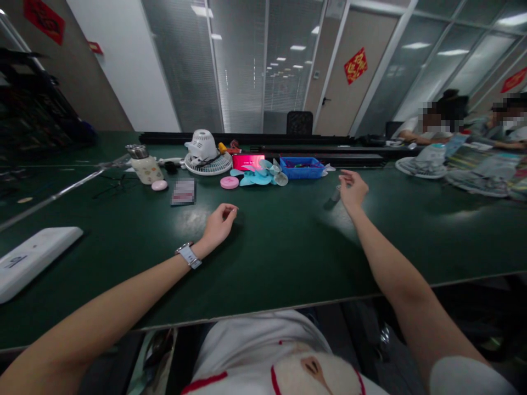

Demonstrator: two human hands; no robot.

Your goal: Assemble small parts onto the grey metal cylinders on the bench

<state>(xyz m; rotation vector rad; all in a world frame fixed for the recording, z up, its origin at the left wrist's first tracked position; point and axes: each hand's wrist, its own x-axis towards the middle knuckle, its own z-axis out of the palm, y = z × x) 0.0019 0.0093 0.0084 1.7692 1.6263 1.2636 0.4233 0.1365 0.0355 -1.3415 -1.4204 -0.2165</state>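
Note:
My left hand (221, 222), with a watch (189, 255) on its wrist, rests low over the green table (280, 247). Its fingers are loosely curled towards the thumb, and nothing shows between them. Further right and farther out, my right hand (354, 191) is closed at the fingertips around a small grey cylinder-like piece (335, 194), blurred and partly hidden. Between and beyond both hands lie light-blue fan blades (257, 176) and a round pink lid-like disc (229, 182). A white fan (203, 147) without blades lies behind them, its round grille part at the bottom.
A blue basket (302, 168) and a lit red phone screen (249, 162) stand at the back. To the left are a cream bottle (144, 164), a pink oval thing (159, 185), a blurred card (183, 191) and a white device (37, 258). People sit at the far right beside another fan (428, 160).

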